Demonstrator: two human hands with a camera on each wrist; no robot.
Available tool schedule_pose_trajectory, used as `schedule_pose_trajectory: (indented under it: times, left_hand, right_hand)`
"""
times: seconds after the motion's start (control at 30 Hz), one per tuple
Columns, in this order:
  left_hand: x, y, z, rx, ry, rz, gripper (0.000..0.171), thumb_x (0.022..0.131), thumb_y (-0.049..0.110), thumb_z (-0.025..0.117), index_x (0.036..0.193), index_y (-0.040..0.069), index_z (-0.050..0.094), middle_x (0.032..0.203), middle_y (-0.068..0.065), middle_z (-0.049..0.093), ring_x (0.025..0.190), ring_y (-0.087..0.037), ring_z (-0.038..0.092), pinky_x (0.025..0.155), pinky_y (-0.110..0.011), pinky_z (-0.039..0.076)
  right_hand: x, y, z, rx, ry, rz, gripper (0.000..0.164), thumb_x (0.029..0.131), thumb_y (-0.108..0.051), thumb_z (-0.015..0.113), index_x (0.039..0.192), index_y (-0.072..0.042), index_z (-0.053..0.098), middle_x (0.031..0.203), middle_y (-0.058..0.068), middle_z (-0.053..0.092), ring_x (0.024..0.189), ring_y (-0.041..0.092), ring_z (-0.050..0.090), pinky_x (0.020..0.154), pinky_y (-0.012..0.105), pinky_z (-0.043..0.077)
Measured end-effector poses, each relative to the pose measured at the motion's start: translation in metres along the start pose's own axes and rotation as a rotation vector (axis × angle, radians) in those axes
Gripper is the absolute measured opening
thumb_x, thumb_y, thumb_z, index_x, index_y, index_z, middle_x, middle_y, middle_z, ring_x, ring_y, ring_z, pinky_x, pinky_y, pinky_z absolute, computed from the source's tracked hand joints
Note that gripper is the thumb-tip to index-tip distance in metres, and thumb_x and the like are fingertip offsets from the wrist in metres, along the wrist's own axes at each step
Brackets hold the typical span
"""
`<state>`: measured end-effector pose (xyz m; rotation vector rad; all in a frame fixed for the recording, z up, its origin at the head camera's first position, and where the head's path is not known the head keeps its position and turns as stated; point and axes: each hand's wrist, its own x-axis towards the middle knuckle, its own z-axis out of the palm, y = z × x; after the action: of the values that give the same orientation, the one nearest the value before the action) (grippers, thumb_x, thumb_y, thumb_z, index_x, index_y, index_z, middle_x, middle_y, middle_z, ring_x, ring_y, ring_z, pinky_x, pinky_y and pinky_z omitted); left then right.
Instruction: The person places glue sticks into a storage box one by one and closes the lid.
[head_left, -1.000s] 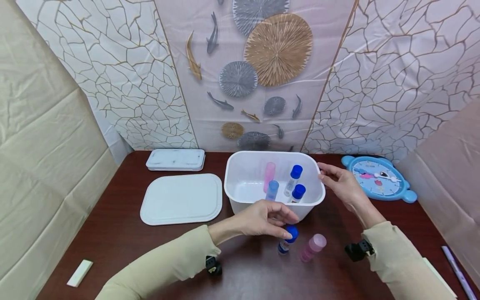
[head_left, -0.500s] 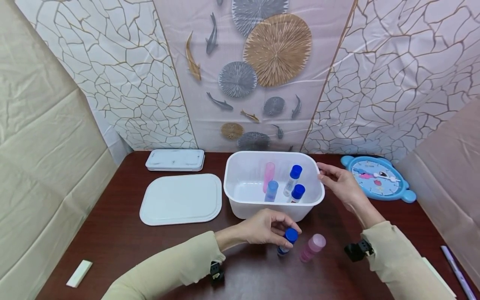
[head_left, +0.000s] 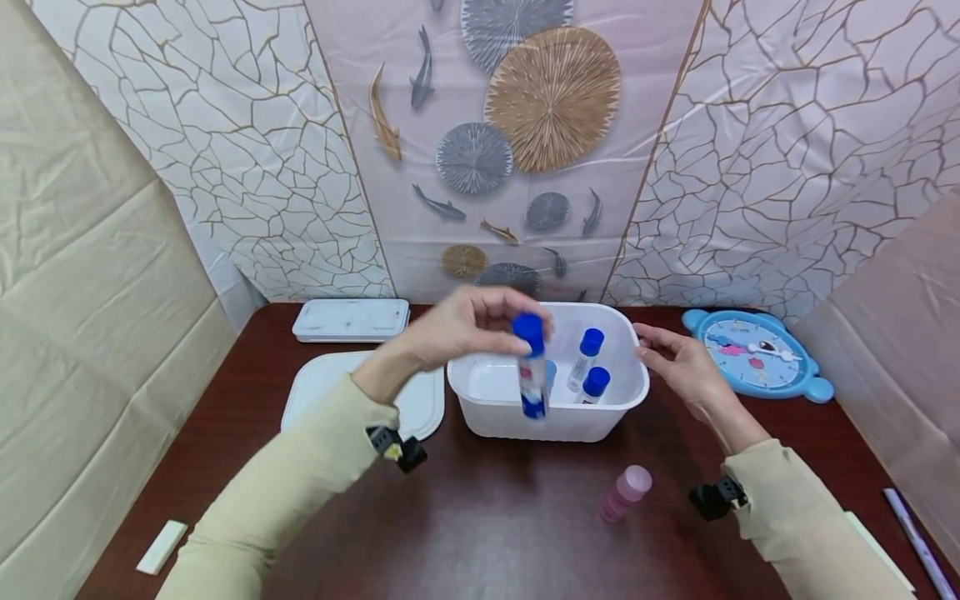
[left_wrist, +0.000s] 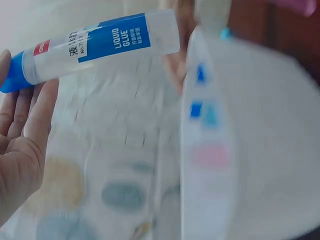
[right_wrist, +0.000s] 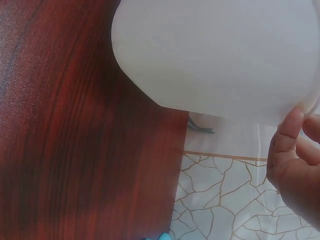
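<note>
My left hand [head_left: 453, 329] pinches a liquid glue bottle [left_wrist: 112, 42] by its blue cap, upright over the front rim of a white plastic bin [head_left: 495, 421]. "LIQUID GLUE" reads on its blue label in the left wrist view. In the bin stand two blue-capped glue bottles [head_left: 588, 354] and a light blue-capped bottle [head_left: 551, 372], partly hidden behind the held one. A pink bottle shows as a blur inside the bin in the left wrist view. My right hand [head_left: 686, 375] grips the bin's right rim with fingertips and thumb. A pink glue bottle [head_left: 626, 494] stands on the table in front.
A white lid [head_left: 420, 400] lies left of the bin, partly behind my left arm. Behind it is a white flat case [head_left: 351, 319]. A blue toy clock [head_left: 757, 354] lies at the right. A white eraser-like block [head_left: 161, 547] and a purple pen [head_left: 918, 542] lie near the sides.
My left hand has taken the blue-capped glue bottle by the cap, lifted it off the table and carried it up and left to the bin. My right hand has stayed on the rim.
</note>
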<state>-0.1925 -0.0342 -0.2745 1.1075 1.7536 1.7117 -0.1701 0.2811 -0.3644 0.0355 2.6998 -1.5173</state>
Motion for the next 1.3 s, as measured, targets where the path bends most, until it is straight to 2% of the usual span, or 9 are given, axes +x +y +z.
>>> schedule_pose_trajectory:
  times: [0.13, 0.27, 0.37, 0.53, 0.7, 0.97, 1.3]
  left_hand:
    - [0.007, -0.004, -0.034, 0.012, 0.085, -0.045, 0.037, 0.083, -0.008, 0.064, 0.119, -0.008, 0.056, 0.109, -0.013, 0.067, 0.1, -0.02, 0.064, 0.087, -0.032, 0.053]
    - [0.012, -0.03, -0.054, 0.038, 0.112, -0.129, 0.037, 0.082, -0.007, 0.066, 0.119, -0.007, 0.058, 0.113, -0.018, 0.065, 0.099, -0.018, 0.064, 0.088, -0.032, 0.053]
    - [0.015, -0.052, -0.061, 0.078, 0.085, -0.187, 0.037, 0.082, -0.006, 0.067, 0.118, -0.006, 0.058, 0.117, -0.02, 0.064, 0.099, -0.017, 0.065, 0.089, -0.033, 0.052]
    - [0.022, -0.076, -0.066, 0.167, -0.02, -0.244, 0.035, 0.083, -0.004, 0.067, 0.117, -0.005, 0.059, 0.12, -0.02, 0.062, 0.102, -0.019, 0.064, 0.09, -0.033, 0.052]
    - [0.031, -0.086, -0.071, 0.254, -0.085, -0.272, 0.033, 0.082, -0.004, 0.068, 0.114, -0.005, 0.061, 0.118, -0.021, 0.062, 0.105, -0.022, 0.062, 0.089, -0.031, 0.052]
    - [0.038, -0.09, -0.077, 0.409, -0.119, -0.299, 0.031, 0.081, -0.004, 0.069, 0.111, -0.004, 0.062, 0.11, -0.017, 0.065, 0.105, -0.022, 0.061, 0.09, -0.027, 0.051]
    - [0.043, -0.09, -0.074, 0.612, -0.116, -0.34, 0.028, 0.077, -0.002, 0.075, 0.103, 0.002, 0.067, 0.102, -0.009, 0.069, 0.101, -0.018, 0.062, 0.089, -0.023, 0.051]
  right_hand:
    - [0.0, 0.0, -0.001, 0.004, -0.003, 0.006, 0.049, 0.097, -0.018, 0.052, 0.142, -0.002, 0.039, 0.116, 0.017, 0.049, 0.101, 0.024, 0.048, 0.076, 0.009, 0.049]
    - [0.0, 0.0, 0.0, 0.012, -0.003, 0.007, 0.049, 0.097, -0.018, 0.052, 0.142, -0.002, 0.039, 0.115, 0.018, 0.05, 0.1, 0.022, 0.048, 0.074, 0.008, 0.048]
    - [0.0, 0.0, 0.001, 0.023, -0.005, 0.01, 0.049, 0.097, -0.019, 0.053, 0.142, -0.002, 0.039, 0.115, 0.017, 0.05, 0.097, 0.016, 0.049, 0.076, 0.01, 0.049]
    - [0.0, -0.001, 0.001, 0.032, -0.009, 0.018, 0.05, 0.097, -0.019, 0.052, 0.142, -0.002, 0.039, 0.114, 0.016, 0.049, 0.096, 0.014, 0.049, 0.078, 0.012, 0.05]
    - [-0.001, -0.002, 0.002, 0.011, -0.008, 0.035, 0.05, 0.097, -0.02, 0.052, 0.142, -0.003, 0.038, 0.114, 0.016, 0.049, 0.101, 0.021, 0.048, 0.08, 0.014, 0.051]
    - [-0.002, -0.002, 0.002, 0.022, -0.006, 0.045, 0.05, 0.098, -0.019, 0.051, 0.143, -0.003, 0.037, 0.116, 0.016, 0.048, 0.102, 0.023, 0.047, 0.076, 0.008, 0.048]
    - [-0.002, -0.001, 0.002, 0.032, -0.008, 0.041, 0.05, 0.098, -0.019, 0.051, 0.143, -0.003, 0.036, 0.118, 0.017, 0.047, 0.105, 0.024, 0.045, 0.076, 0.007, 0.047]
